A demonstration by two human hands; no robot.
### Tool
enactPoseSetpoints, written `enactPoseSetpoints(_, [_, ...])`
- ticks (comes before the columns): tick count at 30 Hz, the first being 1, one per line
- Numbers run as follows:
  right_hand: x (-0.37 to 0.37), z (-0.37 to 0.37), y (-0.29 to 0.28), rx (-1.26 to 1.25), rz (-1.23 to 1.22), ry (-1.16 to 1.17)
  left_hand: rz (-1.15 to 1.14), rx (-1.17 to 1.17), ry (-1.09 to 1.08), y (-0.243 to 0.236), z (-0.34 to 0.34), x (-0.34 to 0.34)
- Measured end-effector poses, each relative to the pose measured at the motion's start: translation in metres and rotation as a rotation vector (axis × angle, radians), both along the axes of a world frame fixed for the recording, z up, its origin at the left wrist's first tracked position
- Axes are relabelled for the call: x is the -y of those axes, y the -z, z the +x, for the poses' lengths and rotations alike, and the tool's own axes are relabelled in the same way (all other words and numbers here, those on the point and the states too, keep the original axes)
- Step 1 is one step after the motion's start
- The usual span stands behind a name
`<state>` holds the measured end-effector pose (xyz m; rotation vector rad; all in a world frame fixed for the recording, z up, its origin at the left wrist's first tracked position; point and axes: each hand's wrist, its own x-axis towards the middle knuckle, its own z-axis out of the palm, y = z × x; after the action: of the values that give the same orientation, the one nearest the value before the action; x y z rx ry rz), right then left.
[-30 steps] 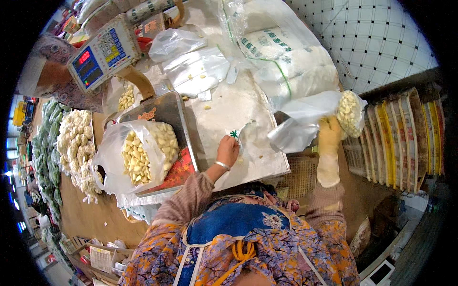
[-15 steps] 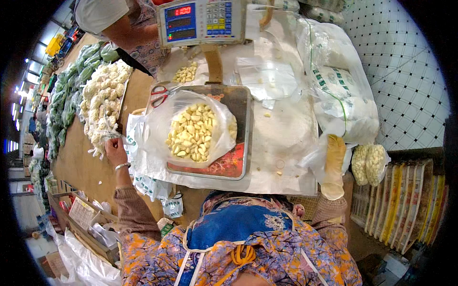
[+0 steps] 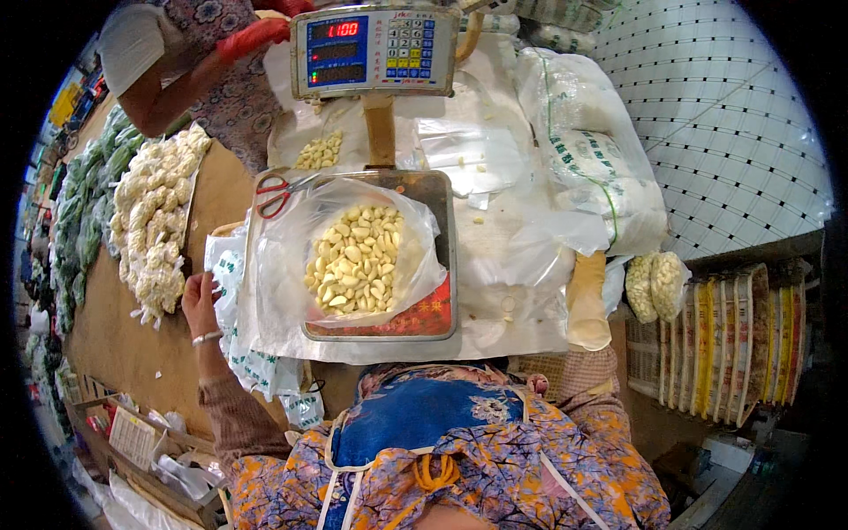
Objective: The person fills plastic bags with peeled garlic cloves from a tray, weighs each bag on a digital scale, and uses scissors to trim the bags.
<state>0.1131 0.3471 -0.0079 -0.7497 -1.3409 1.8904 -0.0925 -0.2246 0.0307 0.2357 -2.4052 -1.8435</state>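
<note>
An open plastic bag of peeled garlic cloves rests on the scale platform, beside red-handled scissors and below the scale's display head. My left hand is raised left of it by printed white plastic bags, fingers curled together; what they hold is unclear. My right hand, in a cream rubber glove, reaches to a translucent plastic bag at the sheet's right side; its fingertips are hard to make out. Two filled bags of cloves sit just right of it.
A co-worker's red-gloved arm is at upper left. Garlic heads and green bagged produce line the left. Wrapped white packs lie right of the white sheet. Stacked crates stand at lower right.
My left hand has moved from the middle of the sheet to beyond the scale's left side. My right hand is left of the filled cloves bags. The view has turned, and the co-worker's red glove now shows.
</note>
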Motion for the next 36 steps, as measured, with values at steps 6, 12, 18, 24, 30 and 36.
enactPoseSetpoints(6, [0.071, -0.024, -0.054, 0.127, 0.274, -0.181, 0.326, 0.678, 1.16, -0.065, 0.097, -0.215])
enactPoseSetpoints(12, [0.124, 0.004, -0.092, 0.154, 0.715, -0.741, 0.634, 0.652, 0.962, -0.02, 0.132, -0.332])
enactPoseSetpoints(18, [0.049, 0.049, -0.073, 0.486, -0.033, -1.18, 1.399, 0.743, 0.836, -0.017, 0.12, -0.339])
enactPoseSetpoints(24, [0.067, 0.036, -0.01, -0.006, -0.225, -0.867, 1.372, 0.816, 0.843, -0.022, 0.141, -0.353])
enactPoseSetpoints(30, [0.058, 0.013, -0.039, 0.159, -0.026, -0.638, 1.024, 0.727, 0.861, 0.0, 0.143, -0.34])
enactPoseSetpoints(36, [-0.041, 0.018, 0.038, 0.279, 0.325, -0.253, 0.351, 0.1, 0.462, -0.033, 0.14, -0.345])
